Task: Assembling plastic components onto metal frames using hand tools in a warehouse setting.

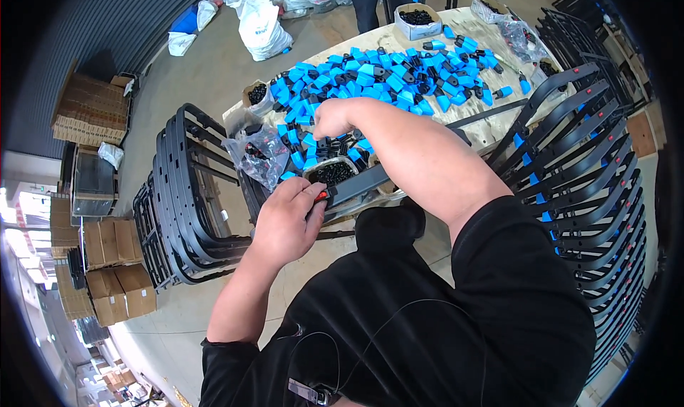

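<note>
My left hand (286, 218) is closed round the end of a black metal tube (367, 182), its fingers and thumb beside a small red piece (322, 195) there. The tube crosses the near side of the table. My right hand (335, 117) reaches over the near left part of a heap of blue-and-black plastic parts (377, 75). Its fingers curl downward, and whatever is between them is hidden. Just beyond my left hand sits a box of small black pieces (332, 172).
Black curved frames stand stacked on the left (182, 193) and right (591, 186). A clear plastic bag (260, 154) lies at the table's left edge. A white box of black pieces (417, 23) stands at the far edge, near another person (365, 1). White sacks (262, 28) are on the floor.
</note>
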{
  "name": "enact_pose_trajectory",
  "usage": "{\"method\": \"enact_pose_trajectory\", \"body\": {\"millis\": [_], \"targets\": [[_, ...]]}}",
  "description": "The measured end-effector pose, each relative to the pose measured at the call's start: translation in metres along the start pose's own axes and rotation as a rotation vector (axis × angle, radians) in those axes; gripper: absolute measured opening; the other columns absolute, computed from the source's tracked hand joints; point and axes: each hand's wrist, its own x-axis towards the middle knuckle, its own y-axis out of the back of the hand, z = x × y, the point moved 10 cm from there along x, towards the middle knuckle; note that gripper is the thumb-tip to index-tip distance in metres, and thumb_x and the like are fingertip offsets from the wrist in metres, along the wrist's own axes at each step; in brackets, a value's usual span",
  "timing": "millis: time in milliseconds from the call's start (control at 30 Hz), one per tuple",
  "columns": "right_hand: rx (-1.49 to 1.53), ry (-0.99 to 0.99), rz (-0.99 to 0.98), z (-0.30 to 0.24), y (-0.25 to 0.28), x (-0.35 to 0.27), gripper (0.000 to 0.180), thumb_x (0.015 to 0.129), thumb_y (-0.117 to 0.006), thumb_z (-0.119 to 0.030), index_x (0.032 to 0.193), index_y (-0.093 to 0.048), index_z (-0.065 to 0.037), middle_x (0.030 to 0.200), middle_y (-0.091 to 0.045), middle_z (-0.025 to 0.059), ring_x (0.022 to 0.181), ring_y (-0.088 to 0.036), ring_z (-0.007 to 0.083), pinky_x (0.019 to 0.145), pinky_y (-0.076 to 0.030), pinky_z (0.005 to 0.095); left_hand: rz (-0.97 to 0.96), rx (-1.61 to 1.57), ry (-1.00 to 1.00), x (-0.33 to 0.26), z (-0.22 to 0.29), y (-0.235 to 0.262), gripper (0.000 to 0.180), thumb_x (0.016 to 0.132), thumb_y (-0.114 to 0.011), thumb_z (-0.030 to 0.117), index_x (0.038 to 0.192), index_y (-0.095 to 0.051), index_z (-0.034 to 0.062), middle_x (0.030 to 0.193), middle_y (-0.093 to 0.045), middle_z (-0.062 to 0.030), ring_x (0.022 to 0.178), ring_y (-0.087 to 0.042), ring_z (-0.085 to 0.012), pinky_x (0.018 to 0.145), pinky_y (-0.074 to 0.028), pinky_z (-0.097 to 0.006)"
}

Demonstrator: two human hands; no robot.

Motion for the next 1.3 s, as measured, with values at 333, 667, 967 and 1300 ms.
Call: {"method": "enact_pose_trajectory", "body": {"millis": [333, 667, 967, 1300], "targets": [[-0.003, 0.012, -0.021, -0.001, -0.002, 0.002, 0.046, 0.086, -0.074, -0.037, 0.117, -0.073, -0.004, 0.108, -0.074, 0.018, 0.101, -0.07, 0.0299, 0.087, -0.054, 0.0429, 0.009, 0.329, -0.035, -0.008, 0.016, -0.014, 0.048, 0.086, -0.072, 0.017, 0.127, -0.058, -0.0027, 0.113, -0.062, -0.0161, 0.103, -0.06, -0.0326, 0.089, -0.048, -0.042], [-0.02, 0.011, -0.02, 0.001, -0.001, 0.004, 0.042, 0.086, -0.072, -0.039, 0.112, -0.076, -0.007, 0.098, -0.075, 0.0143, 0.087, -0.071, 0.0262, 0.078, -0.055, 0.0411, -0.151, 0.415, 0.025, -0.019, 0.003, -0.037, 0.061, 0.091, -0.068, 0.02, 0.141, -0.046, -0.0063, 0.128, -0.059, -0.0217, 0.116, -0.058, -0.0354, 0.1, -0.045, -0.044], [0.097, -0.187, 0.012, 0.036, 0.001, 0.003, 0.037, 0.087, -0.073, -0.04, 0.103, -0.074, -0.007, 0.08, -0.069, 0.0097, 0.062, -0.06, 0.022, 0.056, -0.049, 0.0401, 0.16, 0.286, 0.219, -0.072, -0.049, 0.022, 0.062, 0.073, -0.082, 0.031, 0.126, -0.062, 0.0046, 0.116, -0.066, -0.0204, 0.107, -0.063, -0.038, 0.094, -0.048, -0.048], [-0.099, -0.026, 0.264, -0.008, -0.017, -0.029, 0.045, 0.083, -0.069, -0.044, 0.1, -0.078, -0.003, 0.107, -0.074, 0.0213, 0.099, -0.071, 0.035, 0.089, -0.055, 0.0439, 0.278, 0.233, 0.277, -0.117, -0.076, 0.018, 0.027, 0.07, -0.08, 0.024, 0.082, -0.061, 0.008, 0.077, -0.066, -0.0141, 0.076, -0.067, -0.0363, 0.068, -0.053, -0.047]]}}
